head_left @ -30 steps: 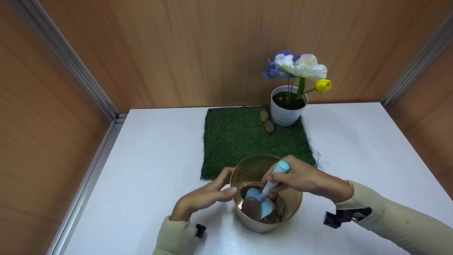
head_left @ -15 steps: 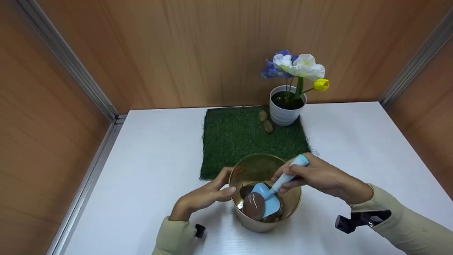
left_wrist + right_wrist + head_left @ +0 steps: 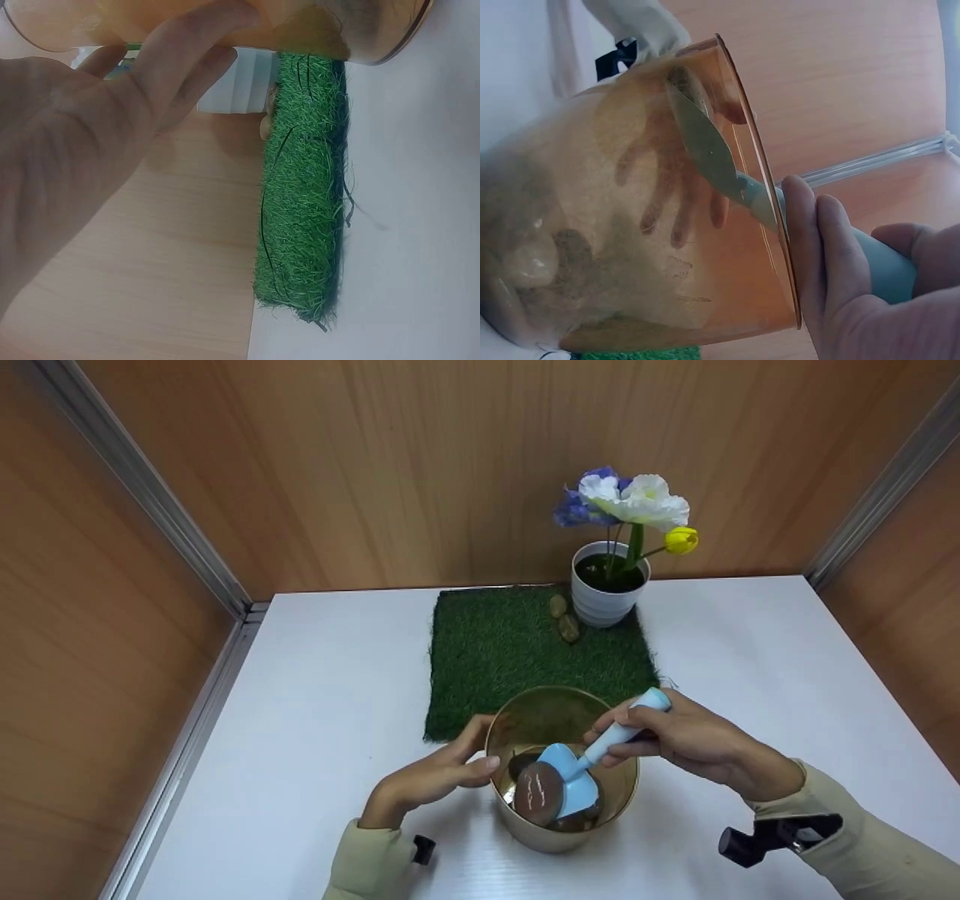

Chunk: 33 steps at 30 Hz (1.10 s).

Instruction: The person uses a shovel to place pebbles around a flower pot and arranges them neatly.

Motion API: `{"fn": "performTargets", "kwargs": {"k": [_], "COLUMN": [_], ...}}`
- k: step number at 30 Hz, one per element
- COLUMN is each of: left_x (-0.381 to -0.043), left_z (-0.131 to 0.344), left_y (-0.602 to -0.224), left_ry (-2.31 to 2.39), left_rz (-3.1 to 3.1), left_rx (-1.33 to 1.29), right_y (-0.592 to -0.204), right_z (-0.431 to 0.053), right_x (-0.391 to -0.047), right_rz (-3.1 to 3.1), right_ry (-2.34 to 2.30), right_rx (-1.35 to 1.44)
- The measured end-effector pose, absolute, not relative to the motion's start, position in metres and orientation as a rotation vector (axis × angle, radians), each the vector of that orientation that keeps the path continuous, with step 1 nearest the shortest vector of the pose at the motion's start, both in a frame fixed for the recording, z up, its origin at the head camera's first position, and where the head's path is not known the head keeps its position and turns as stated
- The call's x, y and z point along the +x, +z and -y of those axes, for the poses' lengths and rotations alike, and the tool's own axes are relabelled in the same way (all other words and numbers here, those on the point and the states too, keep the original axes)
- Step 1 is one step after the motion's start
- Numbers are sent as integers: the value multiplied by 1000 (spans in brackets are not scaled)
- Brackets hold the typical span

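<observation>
An amber see-through bucket stands on the white table, with several dark stones at its bottom. My left hand lies along the bucket's left side, fingers spread against the outer wall, which the right wrist view shows through the plastic. My right hand grips the handle of a light blue trowel, slanting down over the bucket's right rim. The trowel's blade is inside the bucket, raised above the bottom. A large glossy brown stone sits at the blade's tip end.
Behind the bucket lies a green turf mat. On it are a white flowerpot with artificial flowers and two small stones. Wooden panels enclose the table's back and sides.
My right hand has moved right, tilting the trowel over. The brown stone has come up with the blade. My left hand and the bucket have stayed in place.
</observation>
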<state>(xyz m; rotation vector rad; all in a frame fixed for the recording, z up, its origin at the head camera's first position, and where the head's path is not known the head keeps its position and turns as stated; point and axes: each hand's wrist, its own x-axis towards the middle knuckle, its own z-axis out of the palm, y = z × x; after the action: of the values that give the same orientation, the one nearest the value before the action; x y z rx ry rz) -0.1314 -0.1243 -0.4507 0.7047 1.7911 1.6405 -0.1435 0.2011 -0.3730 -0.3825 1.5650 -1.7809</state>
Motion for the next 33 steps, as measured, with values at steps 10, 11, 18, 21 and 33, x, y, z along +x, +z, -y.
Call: {"fn": "performTargets", "kwargs": {"k": [10,11,18,21,33], "left_x": [-130,-130,-131,-130,-131], "left_z": [125,125,125,125,125], "left_y": [-451,-451,-452,-451,-451], "left_ry": [1638,1640,1651,1655,1661], "left_rz": [-1801,-1800,-1793,-1785,-1756], "left_rx": [704,703,703,705,710], "right_y": [-374,-373,-365,-362,-351], "right_z": [-210,-212,-226,-234,-262], "right_x": [-145,-145,-152,-158,-185], "right_rz": [-1446,-1439,-1469,-1480,-1452], "right_ry": [-1878,-1887,-1931,-1961,-2114], "right_rx": [-338,-342,-352,-343,-184]}}
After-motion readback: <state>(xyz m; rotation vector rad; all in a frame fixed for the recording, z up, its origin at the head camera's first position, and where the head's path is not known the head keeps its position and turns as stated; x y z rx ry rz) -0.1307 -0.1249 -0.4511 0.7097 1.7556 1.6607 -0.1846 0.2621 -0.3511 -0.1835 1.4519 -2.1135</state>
